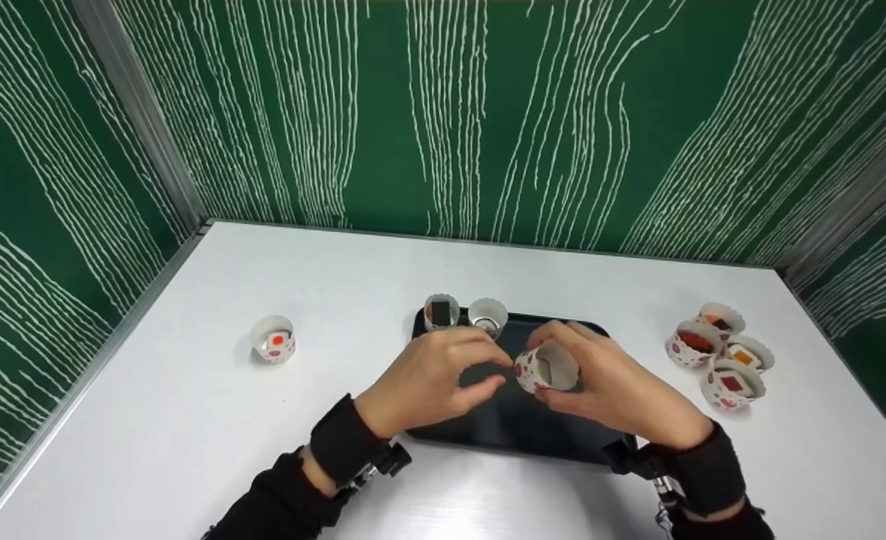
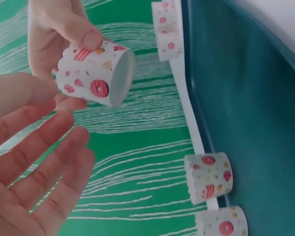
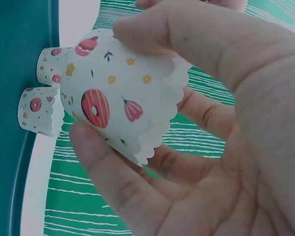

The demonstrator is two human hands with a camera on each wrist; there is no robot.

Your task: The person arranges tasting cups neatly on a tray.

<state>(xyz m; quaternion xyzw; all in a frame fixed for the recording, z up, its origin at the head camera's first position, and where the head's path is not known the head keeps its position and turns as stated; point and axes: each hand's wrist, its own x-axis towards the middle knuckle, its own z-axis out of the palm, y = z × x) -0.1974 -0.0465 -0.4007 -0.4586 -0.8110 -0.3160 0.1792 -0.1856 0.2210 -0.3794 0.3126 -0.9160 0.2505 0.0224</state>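
Right grip: a paper cup [image 1: 527,377] is grasped by the right grip [image 1: 611,371], with thumb and fingers curved round its wall.
Left grip: nothing is grasped by the left grip [image 1: 427,375]; its fingers are loosely bent and spread, with the tips near the rim of the paper cup. Whether the cup is touched by them cannot be told.
Paper cup: held in the air above the tray [image 1: 473,431], a little tilted, mouth upward; its white wall is printed with pink doughnuts and small flowers. A pale green piece [image 1: 543,369] is seen inside.
Tray: black in the head view, set on the white worktop [image 1: 150,427] and partly covered from sight by both grips.
Far left corner of tray: two similar cups are stood side by side, one with a black piece [image 1: 440,313] in it, the other [image 1: 488,306] with contents too small to be told.
Left of worktop: a single cup [image 1: 283,354] is set well apart, with a white and orange-red piece in it.
Right of worktop: four cups are clustered; a red-topped white piece [image 1: 733,384] is held in the nearest.
Wrists: a black band [image 1: 345,439] is worn on each.
Walls: green panels [image 1: 382,112] are streaked with wavy white lines.
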